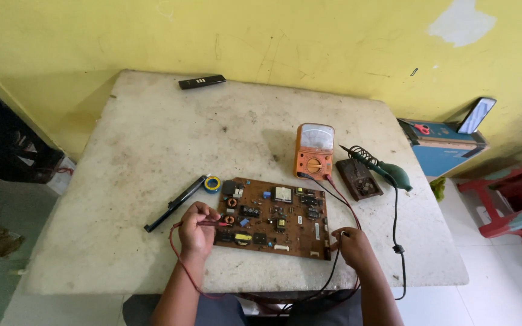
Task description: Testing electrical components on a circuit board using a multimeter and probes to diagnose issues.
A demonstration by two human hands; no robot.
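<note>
A brown circuit board (276,217) with many components lies on the white table (152,139), near its front edge. My left hand (196,228) holds a red probe (217,224) whose tip touches the board's left edge. My right hand (350,242) grips a black probe at the board's right lower corner. Red and black leads run from both probes to an orange analog multimeter (314,151) standing just behind the board.
A soldering iron (382,169) rests on its stand (357,178) right of the meter. A black tool (175,203) and a small tape roll (212,183) lie left of the board. A remote control (202,81) sits at the far edge. A blue box (445,148) and red chair (509,205) stand to the right.
</note>
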